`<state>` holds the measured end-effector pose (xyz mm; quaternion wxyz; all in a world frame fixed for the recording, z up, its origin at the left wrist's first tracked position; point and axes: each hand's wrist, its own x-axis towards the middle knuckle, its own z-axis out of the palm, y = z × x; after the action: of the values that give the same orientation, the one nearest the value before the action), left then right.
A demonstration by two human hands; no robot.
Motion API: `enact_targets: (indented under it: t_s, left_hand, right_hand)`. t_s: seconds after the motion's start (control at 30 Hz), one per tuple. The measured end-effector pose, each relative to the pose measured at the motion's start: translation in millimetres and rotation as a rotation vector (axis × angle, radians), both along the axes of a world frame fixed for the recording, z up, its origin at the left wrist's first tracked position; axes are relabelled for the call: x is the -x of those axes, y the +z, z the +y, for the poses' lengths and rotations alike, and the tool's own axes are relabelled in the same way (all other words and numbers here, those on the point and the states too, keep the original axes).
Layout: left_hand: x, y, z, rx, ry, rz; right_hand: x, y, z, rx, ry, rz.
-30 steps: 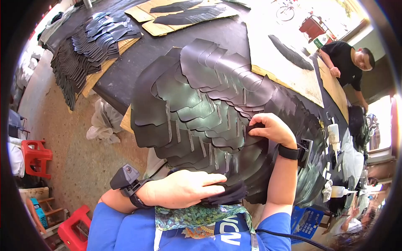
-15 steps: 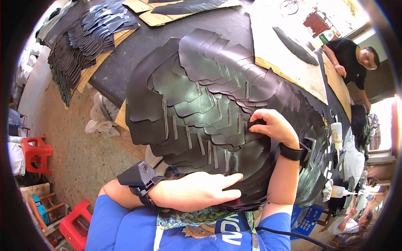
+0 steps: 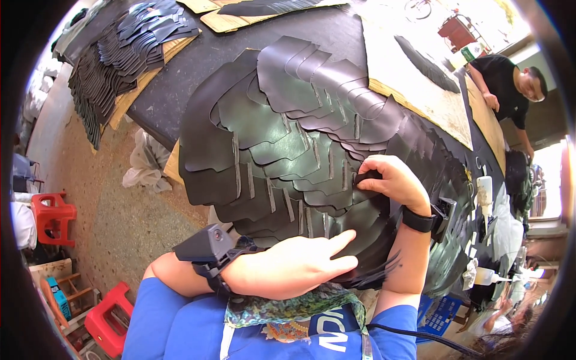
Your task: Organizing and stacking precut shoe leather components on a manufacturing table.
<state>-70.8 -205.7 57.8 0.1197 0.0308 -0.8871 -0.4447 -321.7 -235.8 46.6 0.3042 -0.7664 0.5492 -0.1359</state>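
Dark, shiny leather-like pieces (image 3: 270, 120) with curved edges lie overlapped in a wide fan in front of me. Several carry a narrow grey strip (image 3: 330, 162) along one edge. My right hand (image 3: 393, 183) is over the middle of the fan, thumb and fingers pinched round a small black piece (image 3: 368, 175) whose exact kind I cannot make out. Nearer to me, my left hand (image 3: 300, 264) lies low across the front pieces. Two of its fingers stretch apart onto a dark piece (image 3: 366, 231), and nothing shows in its grip. Loose edges by my right forearm look smeared by motion.
Stacked dark pieces (image 3: 114, 75) rest on cardboard at the far left. A pale board (image 3: 414, 102) covers the table's far right. White squeeze bottles (image 3: 484, 191) stand at the right edge. A person in black (image 3: 510, 84) works beyond. Red stools (image 3: 53, 217) stand on the floor at left.
My left hand has slid right and slightly up across the front pieces, and edges beside my right forearm have shifted. My right hand has hardly moved, still pinching the small black piece.
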Motion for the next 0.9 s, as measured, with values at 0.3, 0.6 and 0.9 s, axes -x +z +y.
enact_targets:
  t_s: [0.3,0.6,0.9]
  left_hand:
    - [40.2,1.1,-4.6,-0.020,0.060,-0.139]
    - [31.3,-5.5,-5.1,-0.098,0.090,0.024]
    - [-3.2,2.1,-10.8,-0.860,0.357,0.153]
  right_hand:
    - [-4.8,5.0,3.6,-0.005,-0.032,0.015]
    - [-9.6,3.0,3.7,0.037,-0.062,0.075]
    - [-34.2,12.3,15.2,0.532,-0.180,0.615]
